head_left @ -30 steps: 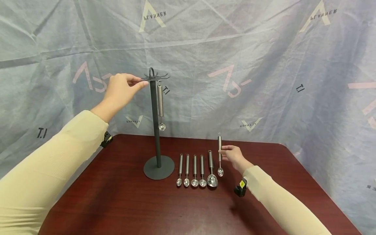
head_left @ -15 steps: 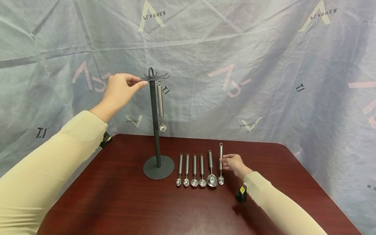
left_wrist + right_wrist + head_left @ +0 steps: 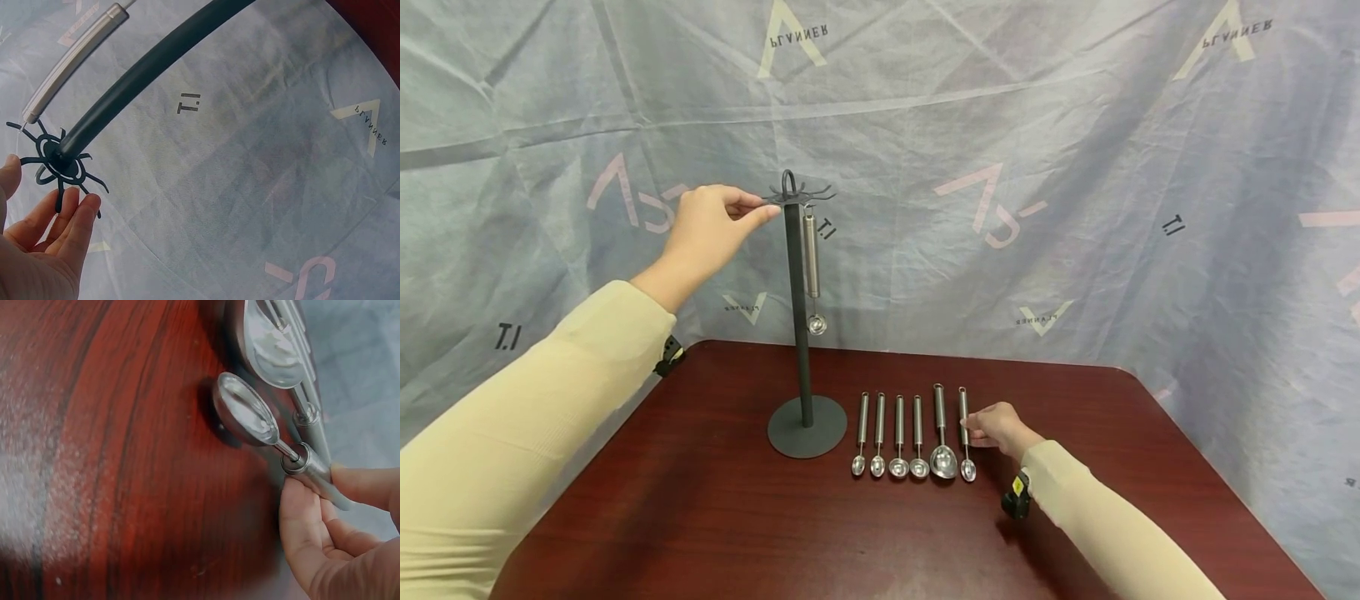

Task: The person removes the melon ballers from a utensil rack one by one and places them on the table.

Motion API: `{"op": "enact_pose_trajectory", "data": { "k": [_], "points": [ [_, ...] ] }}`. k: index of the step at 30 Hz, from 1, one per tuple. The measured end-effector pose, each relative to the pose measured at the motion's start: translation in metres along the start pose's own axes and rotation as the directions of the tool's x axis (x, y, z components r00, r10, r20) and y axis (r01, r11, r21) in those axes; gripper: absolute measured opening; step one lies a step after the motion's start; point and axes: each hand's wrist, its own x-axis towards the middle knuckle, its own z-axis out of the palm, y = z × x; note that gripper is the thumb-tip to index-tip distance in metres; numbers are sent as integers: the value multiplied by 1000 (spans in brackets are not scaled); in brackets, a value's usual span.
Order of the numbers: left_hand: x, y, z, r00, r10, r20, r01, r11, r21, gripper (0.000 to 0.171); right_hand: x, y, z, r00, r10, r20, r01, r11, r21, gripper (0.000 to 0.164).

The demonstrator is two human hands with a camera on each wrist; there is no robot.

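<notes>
At the right end of a row of steel scoops, my right hand pinches the handle of a small oval-bowled scoop. In the right wrist view, thumb and fingers hold that handle just behind its collar, and the scoop's bowl faces up close over the wood. My left hand holds the hooked top of a dark metal utensil stand between thumb and fingers. The left wrist view shows the fingertips at the radiating hooks. From one hook hangs a round-bowled scoop.
Left of the held scoop lies a larger scoop, then several small ones, including a round-bowled scoop, handles pointing away. The stand's round base rests on the reddish-brown table. A printed grey cloth hangs behind.
My right hand has lowered the small scoop from above the table down beside the larger scoop, lining it up with the row. The left hand stays at the stand's top.
</notes>
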Motion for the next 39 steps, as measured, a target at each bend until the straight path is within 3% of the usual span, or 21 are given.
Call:
{"op": "enact_pose_trajectory", "data": {
  "k": [10,21,28,39],
  "points": [
    [1,0,1,1000,-8,2,8,1000,3,49,3,3,1,1000,4,2,-4,1000,-30,28],
    [-1,1,0,1000,-6,1,6,1000,3,49,6,-2,0,998,60,16,-59,997,-43,43],
    [-2,0,0,1000,-8,12,8,1000,0,50,3,0,2,998,65,5,-65,996,-59,30],
    [-1,0,0,1000,-12,13,12,1000,-2,51,2,1,1,999,43,7,-43,998,-54,25]
  ]
}}
